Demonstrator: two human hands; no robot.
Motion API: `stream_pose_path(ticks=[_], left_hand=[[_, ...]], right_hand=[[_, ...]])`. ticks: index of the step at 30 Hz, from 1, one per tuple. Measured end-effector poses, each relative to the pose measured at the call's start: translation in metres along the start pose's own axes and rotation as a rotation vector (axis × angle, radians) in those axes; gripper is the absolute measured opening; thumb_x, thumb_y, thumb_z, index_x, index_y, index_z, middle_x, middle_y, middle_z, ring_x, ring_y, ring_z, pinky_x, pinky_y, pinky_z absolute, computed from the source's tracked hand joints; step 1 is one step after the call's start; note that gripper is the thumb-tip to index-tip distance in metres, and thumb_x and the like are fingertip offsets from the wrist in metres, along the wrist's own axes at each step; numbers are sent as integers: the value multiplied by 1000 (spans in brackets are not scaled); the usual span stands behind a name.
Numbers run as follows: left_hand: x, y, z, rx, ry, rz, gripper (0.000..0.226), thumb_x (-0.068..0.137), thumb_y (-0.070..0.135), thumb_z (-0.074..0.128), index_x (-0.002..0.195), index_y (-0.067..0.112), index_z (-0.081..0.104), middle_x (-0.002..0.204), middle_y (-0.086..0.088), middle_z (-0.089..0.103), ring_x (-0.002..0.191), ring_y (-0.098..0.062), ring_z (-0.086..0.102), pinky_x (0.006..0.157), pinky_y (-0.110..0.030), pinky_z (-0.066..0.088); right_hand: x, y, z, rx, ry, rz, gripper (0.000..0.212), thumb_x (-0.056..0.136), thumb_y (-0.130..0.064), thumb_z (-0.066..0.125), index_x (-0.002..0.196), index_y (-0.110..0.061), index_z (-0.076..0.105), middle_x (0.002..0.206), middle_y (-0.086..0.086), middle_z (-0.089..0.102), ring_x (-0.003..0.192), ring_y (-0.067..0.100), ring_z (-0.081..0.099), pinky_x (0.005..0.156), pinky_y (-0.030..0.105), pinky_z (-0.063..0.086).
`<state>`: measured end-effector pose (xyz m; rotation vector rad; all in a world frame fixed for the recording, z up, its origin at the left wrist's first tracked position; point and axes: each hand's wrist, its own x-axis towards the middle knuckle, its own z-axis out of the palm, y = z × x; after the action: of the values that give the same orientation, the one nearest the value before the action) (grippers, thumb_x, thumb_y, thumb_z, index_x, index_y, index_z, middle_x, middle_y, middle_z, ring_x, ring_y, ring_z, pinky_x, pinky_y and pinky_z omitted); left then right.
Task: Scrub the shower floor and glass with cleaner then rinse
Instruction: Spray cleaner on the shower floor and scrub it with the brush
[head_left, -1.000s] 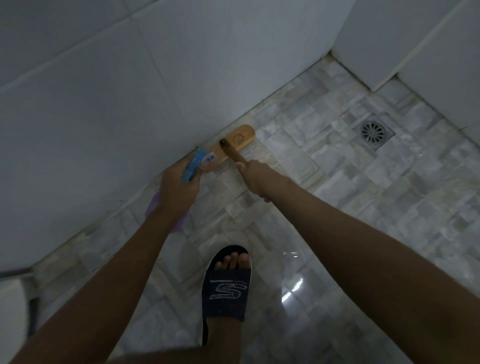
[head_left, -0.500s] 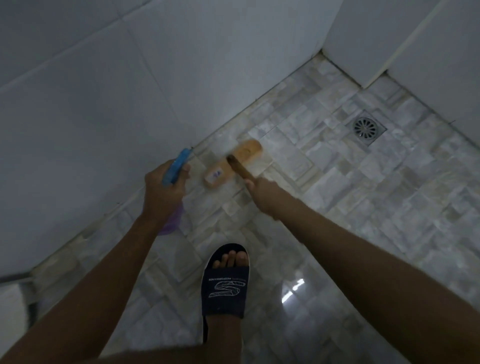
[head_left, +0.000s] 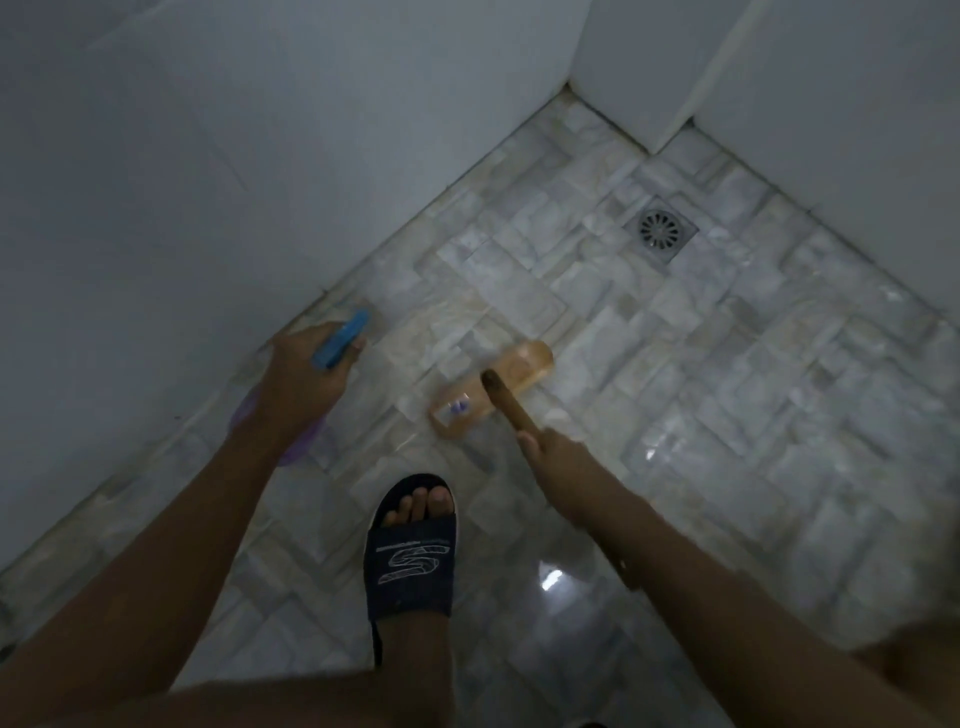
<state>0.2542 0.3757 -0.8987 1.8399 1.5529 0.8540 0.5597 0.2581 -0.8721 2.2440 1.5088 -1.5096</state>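
Near the brush head (head_left: 525, 362), a sandal (head_left: 410, 569); drain (head_left: 661, 228) well apart

Brush head (head_left: 493, 387) on floor (head_left: 727, 364), drain (head_left: 661, 229) beyond, right.

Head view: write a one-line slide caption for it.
The right hand grips a wooden scrub brush on the tiled shower floor; left hand holds a blue-topped spray bottle beside the wall.

I see a pale marbled mosaic floor (head_left: 649, 332), a tan wooden brush (head_left: 493, 387), a blue-topped purple bottle (head_left: 340, 339), and a navy slipper (head_left: 410, 566) with a white logo.
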Motion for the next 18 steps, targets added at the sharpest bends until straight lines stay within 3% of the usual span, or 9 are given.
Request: stream_pose_path(ticks=[4, 7, 10, 12, 15, 18], left_hand=[[0, 16, 21, 31, -103, 12, 30, 92, 30, 65, 95, 1, 72, 77, -14, 69, 65, -29, 64, 60, -39, 52], [5, 30, 38, 53, -188, 122, 30, 92, 28, 65, 88, -1, 71, 73, -15, 67, 62, -32, 64, 58, -42, 53], [14, 46, 52, 52, -243, 137, 35, 90, 31, 73, 77, 0, 66, 64, -13, 60, 58, -30, 58, 56, -39, 48], [18, 51, 55, 40, -255, 89, 34, 85, 30, 81, 78, 1, 65, 65, -13, 61, 60, -27, 59, 59, -36, 49], [21, 58, 61, -23, -299, 94, 33, 80, 33, 84, 71, 11, 60, 60, -3, 56, 54, -20, 55, 57, -29, 49], [27, 67, 74, -79, -265, 99, 38, 82, 37, 80, 61, 23, 52, 55, 6, 51, 49, -9, 46, 52, -29, 44]], right_hand=[[-50, 40, 2, 263, -29, 182, 41, 103, -41, 44, 85, -9, 61, 74, 9, 64, 52, 20, 67, 47, 32, 54], [-46, 36, 1, 425, 97, 212, 44, 101, -37, 44, 81, -3, 64, 64, 9, 61, 47, 20, 60, 49, 40, 56], [-49, 20, 2, 695, 166, 250, 39, 105, -38, 38, 84, -10, 56, 61, 6, 52, 42, 16, 51, 39, 26, 45], [-55, 13, 12, 692, 218, 253, 45, 105, -46, 36, 86, -11, 55, 67, 8, 57, 50, 21, 58, 44, 30, 51], [-65, 21, 32, 522, 271, 277, 41, 104, -45, 39, 80, -15, 53, 77, 9, 62, 68, 32, 67, 61, 47, 59], [-78, 25, 45, 499, 216, 330, 35, 105, -39, 40, 77, -19, 48, 76, 3, 60, 68, 25, 64, 64, 45, 58]])
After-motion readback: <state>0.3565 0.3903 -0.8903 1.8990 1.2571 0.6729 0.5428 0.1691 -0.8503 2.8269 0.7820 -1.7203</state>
